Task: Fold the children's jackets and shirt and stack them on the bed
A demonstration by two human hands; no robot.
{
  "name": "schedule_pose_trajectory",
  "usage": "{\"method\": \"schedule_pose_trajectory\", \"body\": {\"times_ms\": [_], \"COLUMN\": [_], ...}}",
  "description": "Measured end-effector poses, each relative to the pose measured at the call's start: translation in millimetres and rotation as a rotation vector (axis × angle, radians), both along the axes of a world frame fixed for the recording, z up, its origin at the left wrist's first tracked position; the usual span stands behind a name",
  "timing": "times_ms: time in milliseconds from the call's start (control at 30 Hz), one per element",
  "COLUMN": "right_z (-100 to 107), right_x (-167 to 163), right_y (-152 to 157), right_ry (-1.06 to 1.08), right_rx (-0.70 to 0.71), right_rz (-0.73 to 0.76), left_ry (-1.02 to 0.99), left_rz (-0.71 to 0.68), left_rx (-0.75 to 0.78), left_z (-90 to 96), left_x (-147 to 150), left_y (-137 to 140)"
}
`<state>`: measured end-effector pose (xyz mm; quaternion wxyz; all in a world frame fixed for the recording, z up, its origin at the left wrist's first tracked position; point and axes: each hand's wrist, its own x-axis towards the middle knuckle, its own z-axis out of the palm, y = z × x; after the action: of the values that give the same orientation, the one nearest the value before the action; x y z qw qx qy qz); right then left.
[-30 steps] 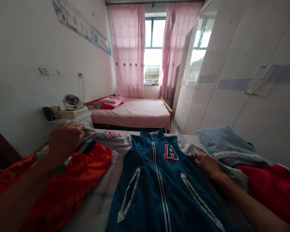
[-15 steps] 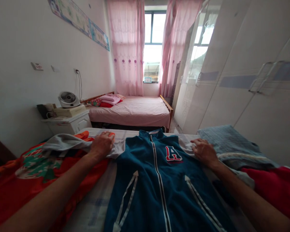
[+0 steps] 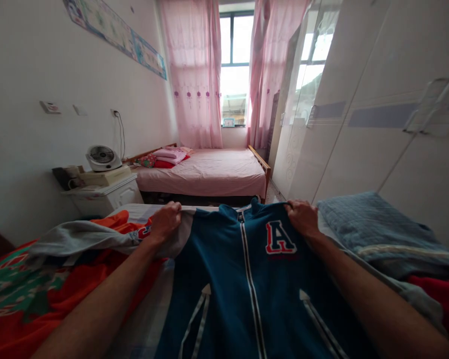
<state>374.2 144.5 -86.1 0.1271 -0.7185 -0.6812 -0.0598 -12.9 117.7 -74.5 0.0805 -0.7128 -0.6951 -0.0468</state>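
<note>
A dark teal zip-up jacket (image 3: pixel 224 259) with grey sleeves and a letter A patch on the chest is spread out in front of me, its collar away from me. My left hand (image 3: pixel 168 219) is closed on the top of the jacket's left-side sleeve, near the shoulder. At the opposite shoulder my right hand (image 3: pixel 302 215) grips the fabric with curled fingers. The upper part of the jacket looks stretched between both hands. One grey sleeve trails left over an orange-red garment (image 3: pixel 86 284) with a green print.
Folded blue-grey cloth (image 3: pixel 374 224) lies to the right, with a red cloth (image 3: pixel 434 294) beside it. Beyond stand a pink-covered bed (image 3: pixel 220 172) and a white nightstand (image 3: pixel 123 192) with a fan (image 3: pixel 104 157). A white wardrobe (image 3: pixel 359 164) lines the right side.
Both hands have closed on the jacket's shoulders; the right moved inward from the sleeve. The shoulders have risen slightly and the fabric between them is pulled tauter. The view has shifted a little.
</note>
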Motion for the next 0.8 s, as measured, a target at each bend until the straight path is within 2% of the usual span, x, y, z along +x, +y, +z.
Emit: {"method": "schedule_pose_trajectory", "body": {"times_ms": [100, 200, 300, 367, 467, 533, 600, 667, 800], "right_z": [12.9, 15.5, 10.0, 3.5, -11.5, -22.7, -29.3, -27.4, -9.6], "right_x": [12.8, 19.2, 11.3, 1.0, -12.1, -15.7, -14.8, -10.2, 9.3], "right_y": [3.3, 2.0, -12.4, -30.9, -66.7, -89.4, -107.5, -122.8, -167.3], "right_ry": [-0.011, -0.02, -0.033, -0.049, -0.063, -0.042, 0.0, 0.033, 0.108], "right_rx": [0.117, 0.126, 0.104, 0.108, 0.115, 0.035, -0.084, -0.137, -0.023], "right_rz": [-0.11, -0.149, -0.07, 0.025, 0.215, 0.333, 0.391, 0.391, 0.296], "left_ry": [0.004, 0.012, 0.009, 0.008, -0.015, -0.072, -0.129, -0.151, -0.184], "left_rz": [0.027, 0.011, -0.04, -0.132, -0.38, -0.499, -0.512, -0.46, -0.416], "left_rx": [0.175, 0.265, 0.282, 0.273, 0.206, 0.066, -0.085, -0.155, -0.145], "left_z": [13.3, 18.2, 12.5, 3.2, -18.6, -34.0, -44.2, -46.0, -34.3], "left_x": [0.5, 10.4, 29.9, 44.4, 59.9, 63.4, 62.2, 58.3, 44.8], "left_y": [6.1, 11.7, 4.9, -10.8, -45.3, -66.3, -80.9, -91.8, -131.9]}}
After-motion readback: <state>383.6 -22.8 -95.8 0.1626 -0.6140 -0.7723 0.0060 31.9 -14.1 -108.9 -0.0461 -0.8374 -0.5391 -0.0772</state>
